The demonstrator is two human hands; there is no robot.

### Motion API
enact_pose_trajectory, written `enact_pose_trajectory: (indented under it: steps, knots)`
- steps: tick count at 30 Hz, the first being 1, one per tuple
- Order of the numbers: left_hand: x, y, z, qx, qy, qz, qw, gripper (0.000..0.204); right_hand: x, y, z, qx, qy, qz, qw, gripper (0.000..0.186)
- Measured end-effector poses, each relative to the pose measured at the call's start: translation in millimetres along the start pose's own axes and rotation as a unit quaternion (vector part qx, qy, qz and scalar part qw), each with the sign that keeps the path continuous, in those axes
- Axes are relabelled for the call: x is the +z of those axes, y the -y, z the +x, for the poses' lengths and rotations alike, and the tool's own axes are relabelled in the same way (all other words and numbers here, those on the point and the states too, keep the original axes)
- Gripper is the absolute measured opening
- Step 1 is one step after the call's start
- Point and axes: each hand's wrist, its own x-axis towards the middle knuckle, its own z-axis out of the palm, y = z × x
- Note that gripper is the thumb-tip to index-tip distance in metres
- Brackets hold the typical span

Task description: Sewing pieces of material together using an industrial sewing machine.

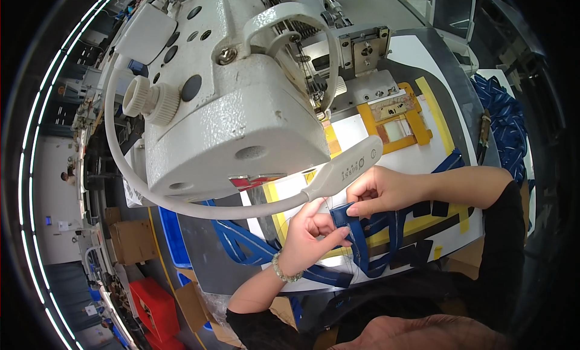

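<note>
My left hand (311, 235), with a beaded bracelet at the wrist, has curled fingers and its thumb at the blue zipper tape (361, 247). My right hand (377, 190) pinches the top end of that tape between thumb and index finger. More blue tape loops over the work surface around both hands, and thin threads hang between them. Just above my hands is a pale handheld-shaped lamp head (341, 166) on a cable, in front of the white sewing machine (211, 126). A yellow clamp frame (380, 138) lies on the plate behind my right hand.
A pile of blue tape (501, 129) sits at the right. On the floor at left are a red bin (154, 311), a blue crate (172, 235) and cardboard boxes (130, 244). A distant person (69, 176) is at the far left.
</note>
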Motion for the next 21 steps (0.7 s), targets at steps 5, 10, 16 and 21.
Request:
enact_pose_trajectory:
  steps: [5, 10, 16, 21]
  knots:
    - [-5.1, -1.9, 1.7, -0.038, 0.016, -0.018, 0.999, 0.069, -2.5, 5.0, 0.5, 0.022, -0.053, 0.048, 0.997, 0.026]
    - [-4.9, 2.0, -0.6, -0.064, 0.045, -0.008, 0.997, 0.074, -4.7, 3.9, -0.1, 0.013, -0.108, 0.025, 0.994, 0.028]
    - [-6.4, 3.2, -3.3, -0.036, 0.055, 0.048, 0.997, 0.082, -4.1, -0.5, 0.1, 0.01, -0.128, 0.007, 0.992, 0.032]
    - [-4.8, 2.7, -5.8, -0.036, 0.045, 0.06, 0.997, 0.082, -4.3, -4.2, -0.4, 0.011, -0.114, 0.021, 0.993, 0.032]
